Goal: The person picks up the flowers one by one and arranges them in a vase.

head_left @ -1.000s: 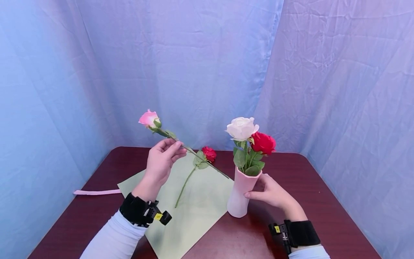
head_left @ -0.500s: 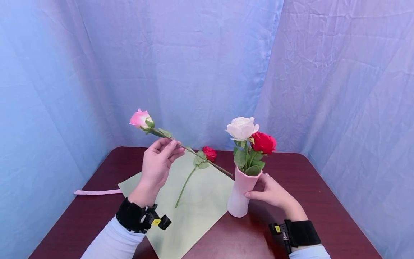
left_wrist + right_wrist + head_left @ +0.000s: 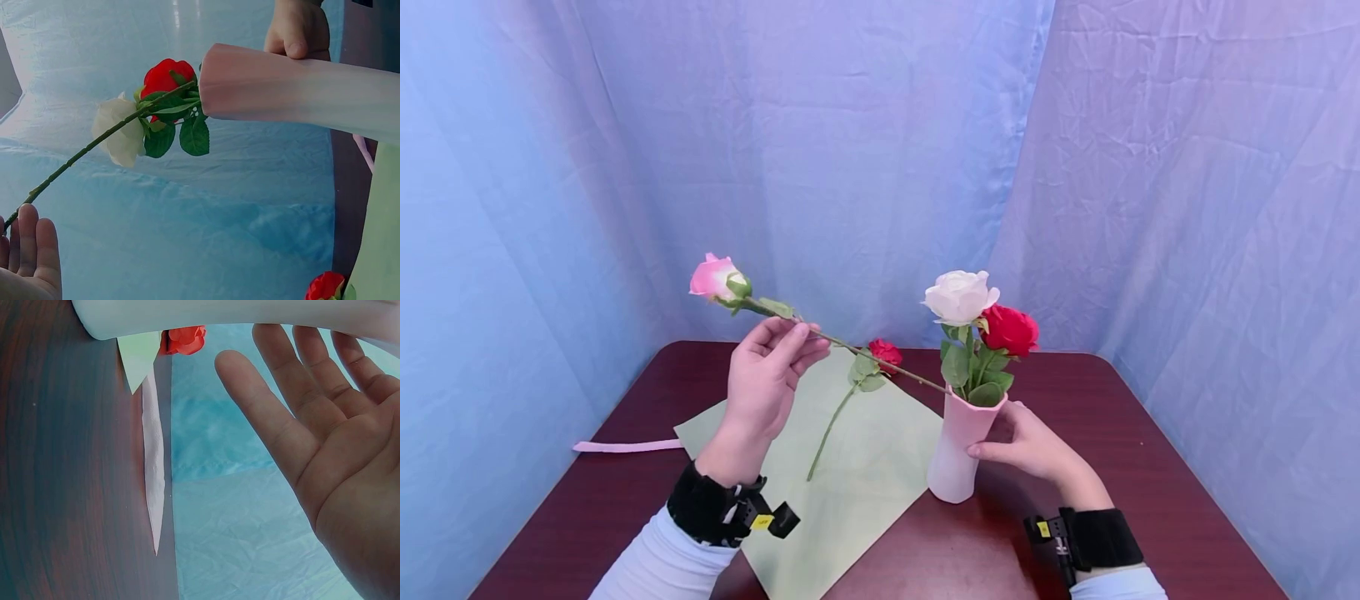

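My left hand (image 3: 758,387) pinches the stem of a pink-and-white rose (image 3: 713,277) between thumb and fingers. The bloom points up and left, and the stem slants down right to the rim of a pink-to-white vase (image 3: 953,454). In the left wrist view, the stem (image 3: 94,144) crosses in front of the flowers, its cut end close by the vase mouth. A white rose (image 3: 961,297) and a red rose (image 3: 1011,331) stand in the vase. My right hand (image 3: 1037,446) holds the vase from its right side, thumb on the front and fingers behind.
A pale green sheet of paper (image 3: 850,508) lies on the dark red table (image 3: 1157,517). Another red rose (image 3: 886,353) rests across it, its stem toward me. At the left, a pink ribbon (image 3: 625,447) extends from the paper. Blue curtains (image 3: 820,150) surround the table.
The left hand has shifted slightly left, and the pink rose has tilted flatter, its bloom moving left. Its stem end has risen and moved right to the vase rim. The right hand and vase stay put.
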Tool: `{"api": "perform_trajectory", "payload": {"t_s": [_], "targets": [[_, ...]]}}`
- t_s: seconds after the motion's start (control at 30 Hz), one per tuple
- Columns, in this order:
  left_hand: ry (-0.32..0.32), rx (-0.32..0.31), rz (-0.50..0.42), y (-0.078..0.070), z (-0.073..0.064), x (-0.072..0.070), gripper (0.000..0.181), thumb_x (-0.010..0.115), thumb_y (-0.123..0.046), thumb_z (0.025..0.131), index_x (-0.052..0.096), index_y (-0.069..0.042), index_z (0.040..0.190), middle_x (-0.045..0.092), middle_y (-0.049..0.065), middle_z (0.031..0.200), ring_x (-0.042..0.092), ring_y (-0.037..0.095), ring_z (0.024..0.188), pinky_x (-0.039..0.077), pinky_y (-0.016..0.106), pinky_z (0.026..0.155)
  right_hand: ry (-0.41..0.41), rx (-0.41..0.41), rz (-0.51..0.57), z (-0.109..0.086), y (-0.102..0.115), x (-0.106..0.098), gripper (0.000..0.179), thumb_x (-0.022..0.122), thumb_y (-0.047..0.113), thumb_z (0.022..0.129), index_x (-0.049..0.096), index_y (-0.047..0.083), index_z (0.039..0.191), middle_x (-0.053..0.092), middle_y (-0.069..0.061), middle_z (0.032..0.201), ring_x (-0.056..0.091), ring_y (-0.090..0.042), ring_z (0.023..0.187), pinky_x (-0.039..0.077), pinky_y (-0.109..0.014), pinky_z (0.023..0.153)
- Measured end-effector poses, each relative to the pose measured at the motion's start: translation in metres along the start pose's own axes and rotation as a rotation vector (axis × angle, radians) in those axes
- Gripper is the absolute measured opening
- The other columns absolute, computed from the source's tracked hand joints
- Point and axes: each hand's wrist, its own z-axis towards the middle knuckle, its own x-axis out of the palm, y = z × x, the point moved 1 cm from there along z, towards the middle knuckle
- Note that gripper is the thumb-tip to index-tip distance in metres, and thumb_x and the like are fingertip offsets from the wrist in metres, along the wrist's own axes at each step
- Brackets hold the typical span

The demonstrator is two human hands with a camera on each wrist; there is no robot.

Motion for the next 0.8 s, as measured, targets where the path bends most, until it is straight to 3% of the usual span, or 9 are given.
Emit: {"api": "perform_trajectory", "payload": {"t_s": [0.8], "targets": [[0.065, 0.056, 0.043, 0.009, -0.008, 0.014, 0.013, 0.066, 0.002, 0.097, 0.065, -0.011, 0.096, 0.073, 0.009, 0.095, 0.074, 0.022, 0.081, 0.058, 0.041, 0.086, -0.005, 0.009, -0.022, 0.0, -0.002, -0.001, 0.062, 0.084, 0.017, 0.085, 0.056, 0.014, 0.14, 0.067, -0.002, 0.128, 0.067, -0.021, 0.113, 0.054, -0.036, 0.093]]}}
